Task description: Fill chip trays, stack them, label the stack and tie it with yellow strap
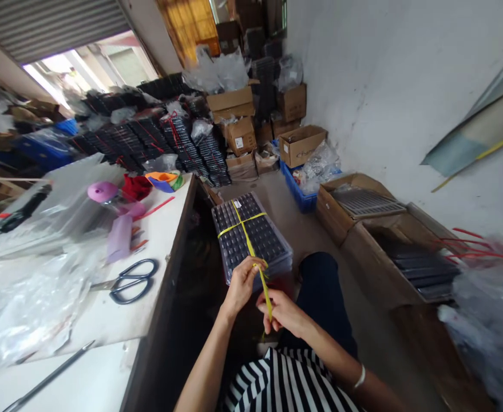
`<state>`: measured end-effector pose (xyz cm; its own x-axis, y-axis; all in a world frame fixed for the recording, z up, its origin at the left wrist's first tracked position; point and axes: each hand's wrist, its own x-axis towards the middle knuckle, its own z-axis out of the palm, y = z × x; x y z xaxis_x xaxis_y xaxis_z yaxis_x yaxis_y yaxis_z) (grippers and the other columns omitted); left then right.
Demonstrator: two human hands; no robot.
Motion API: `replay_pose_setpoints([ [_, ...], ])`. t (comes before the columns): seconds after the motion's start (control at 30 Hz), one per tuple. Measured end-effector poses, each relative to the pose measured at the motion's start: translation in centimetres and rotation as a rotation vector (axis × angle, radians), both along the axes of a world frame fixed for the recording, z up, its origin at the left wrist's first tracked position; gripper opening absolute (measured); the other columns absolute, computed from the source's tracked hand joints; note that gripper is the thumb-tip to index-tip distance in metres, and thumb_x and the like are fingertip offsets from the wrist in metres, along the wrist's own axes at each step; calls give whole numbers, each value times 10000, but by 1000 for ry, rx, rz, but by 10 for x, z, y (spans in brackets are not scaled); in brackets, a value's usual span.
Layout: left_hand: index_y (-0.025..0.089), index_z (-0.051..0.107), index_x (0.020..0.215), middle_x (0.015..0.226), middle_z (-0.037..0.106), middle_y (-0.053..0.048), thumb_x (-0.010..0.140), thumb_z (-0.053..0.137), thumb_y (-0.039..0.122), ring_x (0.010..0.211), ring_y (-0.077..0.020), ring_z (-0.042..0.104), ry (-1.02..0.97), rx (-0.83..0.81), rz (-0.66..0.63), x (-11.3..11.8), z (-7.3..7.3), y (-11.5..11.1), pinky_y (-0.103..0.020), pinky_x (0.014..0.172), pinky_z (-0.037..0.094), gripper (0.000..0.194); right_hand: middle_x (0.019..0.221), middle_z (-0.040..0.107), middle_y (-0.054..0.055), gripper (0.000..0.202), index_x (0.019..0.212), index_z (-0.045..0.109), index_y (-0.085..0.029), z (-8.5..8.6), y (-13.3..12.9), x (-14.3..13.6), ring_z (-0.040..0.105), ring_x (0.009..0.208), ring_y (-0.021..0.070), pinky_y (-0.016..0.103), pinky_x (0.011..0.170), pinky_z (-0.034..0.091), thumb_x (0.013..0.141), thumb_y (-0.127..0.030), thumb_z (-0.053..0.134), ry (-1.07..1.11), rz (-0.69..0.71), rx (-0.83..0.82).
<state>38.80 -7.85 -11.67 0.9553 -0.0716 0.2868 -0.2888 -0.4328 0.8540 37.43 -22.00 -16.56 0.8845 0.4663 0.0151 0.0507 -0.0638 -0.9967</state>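
Observation:
A stack of clear plastic trays (272, 234) filled with small dark parts sits low in front of me, beside the table. Yellow strap (243, 227) crosses over its top, running lengthwise and across. At the near edge of the stack, my left hand (243, 281) pinches the strap between thumb and fingers. Closer to my body, my right hand (279, 312) has its fingers closed on the strap's near stretch, which hangs down past them.
On the white table (101, 320) at left lie scissors (133, 280), a pink bottle (103, 191), plastic sheets and a dark rod. Open cartons (337, 214) and a blue crate (300, 197) stand at right. Tied tray stacks (186, 143) fill the back.

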Motion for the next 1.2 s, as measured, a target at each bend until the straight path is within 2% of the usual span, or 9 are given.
replay_pose_setpoints([
  [0.1, 169, 593, 799, 873, 613, -61, 937, 402, 289, 844, -169, 593, 33, -21, -44, 3, 3, 3, -301, 789, 463, 264, 864, 666, 77, 162, 885, 591, -178, 1, 1, 4, 601, 618, 138, 270, 579, 495, 740, -164, 519, -81, -164, -2],
  [0.2, 162, 607, 773, 829, 605, -51, 932, 412, 309, 797, -162, 589, 62, -18, -98, 4, 8, 8, -289, 762, 465, 292, 1199, 565, 115, 400, 1167, 517, -201, 6, 6, 23, 612, 774, 147, 293, 700, 510, 768, -173, 504, -149, -238, 18],
  [0.37, 162, 618, 753, 816, 618, -55, 934, 397, 345, 774, -161, 589, 71, -31, -84, 5, 6, 13, -282, 742, 467, 340, 810, 659, 44, 204, 1003, 580, -192, 5, 12, 39, 625, 657, 164, 273, 594, 507, 863, -290, 468, -184, -173, -29],
  [0.5, 176, 603, 742, 899, 636, -70, 926, 410, 328, 882, -186, 581, 39, -47, 82, 18, -4, 21, -319, 804, 449, 307, 780, 645, 47, 203, 849, 611, -215, -1, 4, 27, 617, 724, 184, 292, 700, 469, 892, -304, 433, -250, -119, -128],
  [0.63, 186, 596, 635, 927, 630, -62, 876, 498, 288, 961, -219, 532, 35, 5, 222, 38, -12, 27, -392, 894, 384, 279, 722, 635, 28, 281, 800, 587, -222, -10, -9, 10, 597, 632, 158, 259, 616, 434, 931, -318, 357, -227, -89, -187],
  [0.9, 188, 595, 617, 862, 560, -47, 860, 518, 291, 874, -209, 465, 77, 4, 434, 50, -23, 19, -401, 866, 356, 275, 606, 554, -8, 339, 733, 562, -201, -60, -5, 24, 497, 532, 124, 235, 533, 387, 922, -386, 350, -116, -182, -295],
  [1.0, 179, 609, 657, 860, 572, -44, 871, 498, 350, 810, -180, 516, 79, -51, 373, 46, -23, 22, -331, 757, 422, 295, 524, 492, -32, 338, 705, 574, -196, -68, 0, 39, 460, 474, 116, 230, 495, 378, 907, -388, 382, -121, -175, -282],
  [1.07, 178, 628, 682, 790, 596, -30, 876, 488, 387, 711, -151, 539, 102, -75, 268, 45, -23, 25, -281, 651, 439, 318, 502, 478, -35, 329, 681, 589, -200, -62, -4, 43, 459, 456, 117, 232, 481, 389, 896, -380, 417, -133, -165, -258],
  [1.2, 173, 628, 708, 684, 601, -7, 885, 473, 420, 610, -122, 526, 147, -98, 166, 48, -25, 27, -239, 560, 415, 341, 895, 614, 79, 288, 882, 640, -198, -31, -15, 30, 586, 832, 187, 308, 762, 470, 914, -340, 392, -182, -255, -199],
])
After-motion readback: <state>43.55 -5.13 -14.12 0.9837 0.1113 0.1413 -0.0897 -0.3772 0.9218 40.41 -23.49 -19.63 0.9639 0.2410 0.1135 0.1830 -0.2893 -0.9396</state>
